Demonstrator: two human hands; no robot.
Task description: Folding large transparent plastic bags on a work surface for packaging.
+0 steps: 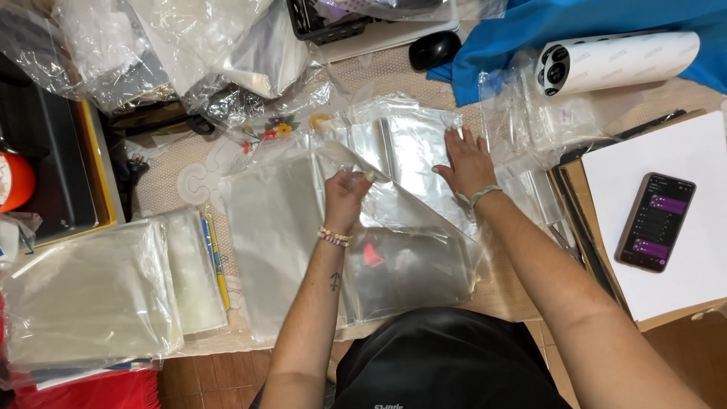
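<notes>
A clear plastic bag (pixel 394 227) lies in the middle of the view, on top of a wider stack of clear plastic bags (pixel 276 235). It is thin, glossy and a little wrinkled, and its upper left corner is lifted and folded over. A small red mark shows through the film near its centre.

The left hand (pixel 347 198) is at about 10 o'clock from the bag's centre. Its fingers are pressed together and pinch the lifted corner of the bag. A beaded bracelet is on this wrist. The right hand (pixel 466 163) is at about 1 o'clock from the bag's centre. It is spread flat, palm down, and it presses on the upper part of the plastic. It holds nothing.

The surface is a table with a beige tablecloth (pixel 201 170) that has a flower pattern. At 9 o'clock lies another pile of clear bags (pixel 91 295). At 3 o'clock a smartphone (pixel 656 222) with a lit screen rests on a white sheet (pixel 681 167). At 1 o'clock a white paper roll (pixel 617 60) lies on a blue cloth (pixel 500 38), and a black computer mouse (pixel 434 50) is at 12 o'clock, with more crumpled plastic to its left
</notes>
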